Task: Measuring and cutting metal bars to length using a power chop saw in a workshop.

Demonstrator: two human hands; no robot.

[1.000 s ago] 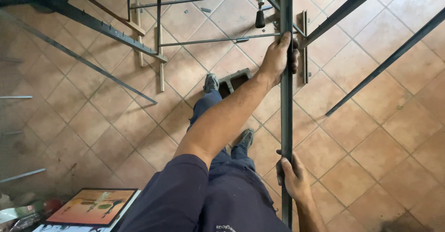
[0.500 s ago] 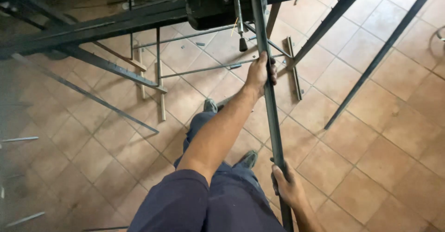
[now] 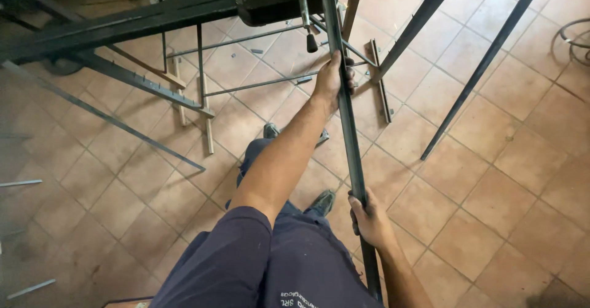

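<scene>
While both hands (image 3: 335,77) grip it, steel bar (image 3: 350,142) crosses tiled floor (image 3: 491,185).

The floor of square terracotta tiles (image 3: 504,179) with pale grout fills the scene. At the far left stands a dark metal workbench frame (image 3: 123,28); thin steel rods (image 3: 31,288) lie near left. Daylight brightens the right side.

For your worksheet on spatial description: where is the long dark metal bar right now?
In the head view the metal bar runs up the centre-right, gripped by the left hand above and the right hand below, over the tiled floor.
</scene>
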